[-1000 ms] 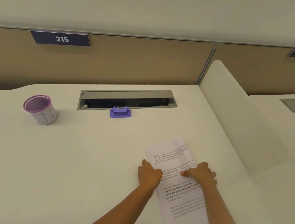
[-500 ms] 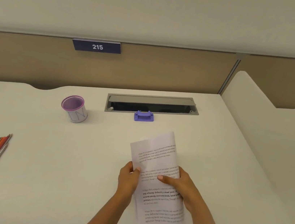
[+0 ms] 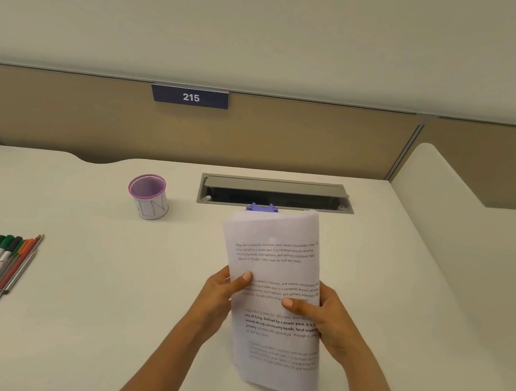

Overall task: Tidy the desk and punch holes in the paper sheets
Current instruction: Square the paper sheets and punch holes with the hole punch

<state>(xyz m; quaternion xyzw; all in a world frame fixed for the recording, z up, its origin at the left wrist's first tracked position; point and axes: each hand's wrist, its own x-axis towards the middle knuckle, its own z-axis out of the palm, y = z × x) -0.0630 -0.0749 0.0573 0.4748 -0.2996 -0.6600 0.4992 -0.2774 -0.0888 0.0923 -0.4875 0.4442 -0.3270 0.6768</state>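
Gripping the paper sheets point(image 3: 274, 283) between them, left hand point(image 3: 223, 293) and right hand point(image 3: 325, 320) hold opposite edges above the desk point(image 3: 83, 320).

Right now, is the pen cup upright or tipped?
Upright: the pen cup stands on its base, open mouth up. It looks empty.

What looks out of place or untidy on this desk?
The markers and pencils lie loose on the desk's left side, though the purple-rimmed cup stands empty. Nothing looks spilled or damaged.
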